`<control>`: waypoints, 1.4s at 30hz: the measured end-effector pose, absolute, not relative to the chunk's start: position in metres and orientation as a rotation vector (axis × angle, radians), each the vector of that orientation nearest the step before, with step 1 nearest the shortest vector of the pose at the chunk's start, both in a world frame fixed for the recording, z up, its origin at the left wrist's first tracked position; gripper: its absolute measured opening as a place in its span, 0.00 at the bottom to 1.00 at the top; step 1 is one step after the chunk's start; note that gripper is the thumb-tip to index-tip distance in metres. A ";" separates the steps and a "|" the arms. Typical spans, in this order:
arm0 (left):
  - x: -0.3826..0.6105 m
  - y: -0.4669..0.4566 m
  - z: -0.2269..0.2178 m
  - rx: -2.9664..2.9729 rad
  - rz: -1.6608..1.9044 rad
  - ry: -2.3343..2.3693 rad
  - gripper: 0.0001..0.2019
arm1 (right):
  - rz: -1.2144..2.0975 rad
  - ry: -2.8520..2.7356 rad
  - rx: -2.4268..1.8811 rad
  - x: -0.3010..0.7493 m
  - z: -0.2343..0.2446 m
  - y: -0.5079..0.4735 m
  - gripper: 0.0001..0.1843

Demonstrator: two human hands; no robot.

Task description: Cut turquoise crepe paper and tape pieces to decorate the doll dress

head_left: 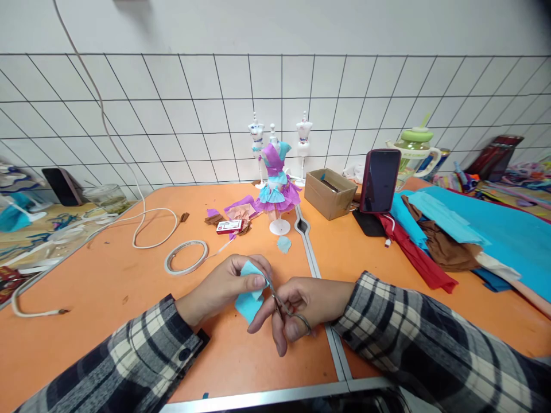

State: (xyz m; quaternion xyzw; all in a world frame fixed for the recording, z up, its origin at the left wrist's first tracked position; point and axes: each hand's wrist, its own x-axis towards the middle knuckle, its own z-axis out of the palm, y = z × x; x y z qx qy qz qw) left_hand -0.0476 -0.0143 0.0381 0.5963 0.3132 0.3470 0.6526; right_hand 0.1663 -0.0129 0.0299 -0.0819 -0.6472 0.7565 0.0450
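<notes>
My left hand [241,281] pinches a folded piece of light blue crepe paper [248,307] between thumb and fingers. In my right hand [297,304] is a small pair of metal scissors [282,307], with fingers at the handle loops. The blades point up and left and meet the paper's right edge beside my left thumb. Beyond my hands, a small blue paper piece [284,245] lies on the table. Behind it stands a miniature dress form [275,178] wearing a purple and blue paper dress.
A tape roll [186,257] lies at left near a white cable [142,229]. A red and white box [229,226] sits among paper scraps. An open cardboard box [330,195], a propped phone [379,180], a green-lidded jug [415,152] and coloured paper [447,241] stand or lie at right.
</notes>
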 end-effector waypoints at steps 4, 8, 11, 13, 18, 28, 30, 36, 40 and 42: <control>-0.047 -0.018 0.042 1.349 0.688 0.731 0.17 | 2.321 -1.965 -0.158 0.167 0.035 -0.013 0.41; -0.047 -0.017 0.042 1.391 0.664 0.703 0.17 | 2.311 -1.955 -0.158 0.168 0.034 -0.014 0.41; -0.048 -0.015 0.040 1.406 0.707 0.710 0.17 | 2.307 -1.944 -0.219 0.168 0.033 -0.014 0.38; -0.049 -0.014 0.039 1.424 0.735 0.721 0.16 | 2.314 -1.926 -0.243 0.168 0.033 -0.014 0.35; -0.050 -0.011 0.039 1.545 0.696 0.640 0.14 | 2.362 -1.889 -0.208 0.169 0.035 -0.015 0.39; -0.051 -0.009 0.035 1.576 0.662 0.603 0.11 | 2.386 -1.901 -0.254 0.170 0.036 -0.015 0.37; -0.050 -0.010 0.037 1.572 0.672 0.588 0.11 | 2.383 -1.915 -0.283 0.170 0.037 -0.015 0.34; -0.048 -0.011 0.040 1.567 0.627 0.589 0.14 | 2.403 -1.921 -0.267 0.170 0.036 -0.015 0.35; -0.051 -0.013 0.041 1.522 0.671 0.709 0.19 | 2.335 -1.902 -0.326 0.169 0.030 -0.013 0.32; -0.052 -0.015 0.043 1.464 0.723 0.743 0.26 | 2.301 -1.890 -0.340 0.168 0.027 -0.012 0.32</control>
